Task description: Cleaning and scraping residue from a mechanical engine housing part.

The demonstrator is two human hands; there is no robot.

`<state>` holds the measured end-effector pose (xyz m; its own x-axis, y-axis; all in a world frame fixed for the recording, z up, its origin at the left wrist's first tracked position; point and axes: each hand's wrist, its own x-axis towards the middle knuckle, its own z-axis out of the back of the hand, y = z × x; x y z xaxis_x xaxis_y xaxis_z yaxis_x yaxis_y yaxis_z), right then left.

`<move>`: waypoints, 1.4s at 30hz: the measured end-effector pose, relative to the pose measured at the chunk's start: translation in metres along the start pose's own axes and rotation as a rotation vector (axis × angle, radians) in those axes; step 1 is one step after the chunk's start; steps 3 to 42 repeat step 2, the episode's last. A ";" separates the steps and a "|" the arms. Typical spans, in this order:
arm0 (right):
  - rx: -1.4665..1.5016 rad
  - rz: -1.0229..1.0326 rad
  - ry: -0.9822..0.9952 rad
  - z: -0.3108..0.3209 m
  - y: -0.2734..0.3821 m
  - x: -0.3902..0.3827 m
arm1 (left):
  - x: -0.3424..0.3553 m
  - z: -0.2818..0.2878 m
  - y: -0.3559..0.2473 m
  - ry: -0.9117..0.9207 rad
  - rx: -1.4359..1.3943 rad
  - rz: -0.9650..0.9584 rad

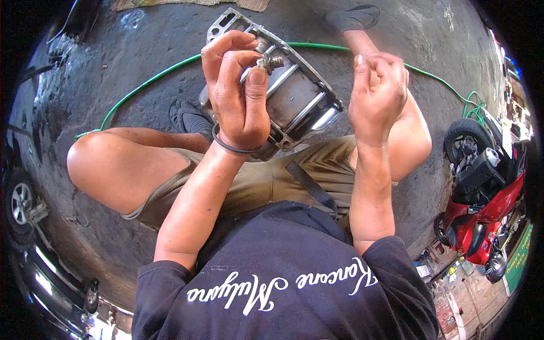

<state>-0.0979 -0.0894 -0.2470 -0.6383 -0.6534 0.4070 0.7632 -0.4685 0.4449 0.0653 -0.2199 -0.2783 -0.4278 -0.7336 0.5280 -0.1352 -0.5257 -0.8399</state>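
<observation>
Between thumb and fingers, my left hand (238,93) pinches a short, dark, ridged piece like a threaded metal fitting (273,62). Just beneath it a large grey metal casing (300,93) with raised ribs, bolt holes and a flat flange rests between my legs. Part of the casing is hidden behind my left hand. Off to the right of the casing, my right hand (378,96) is raised with its fingers curled in and the thumb against the index finger. Whatever those fingers hold, if anything, is too small to tell.
A green hose (153,73) runs across the dark concrete floor (147,42) behind the casing. At the right stands a red motorbike (481,221) beside assorted clutter. Along the left edge is a dark car (42,277). Cardboard (187,4) lies at the far edge.
</observation>
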 end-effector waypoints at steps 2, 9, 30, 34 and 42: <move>-0.144 -0.094 0.057 -0.006 -0.010 -0.006 | 0.001 0.001 0.001 0.013 0.015 0.006; -0.144 -0.094 0.057 -0.006 -0.010 -0.006 | 0.001 0.001 0.001 0.013 0.015 0.006; -0.144 -0.094 0.057 -0.006 -0.010 -0.006 | 0.001 0.001 0.001 0.013 0.015 0.006; -0.144 -0.094 0.057 -0.006 -0.010 -0.006 | 0.001 0.001 0.001 0.013 0.015 0.006; -0.144 -0.094 0.057 -0.006 -0.010 -0.006 | 0.001 0.001 0.001 0.013 0.015 0.006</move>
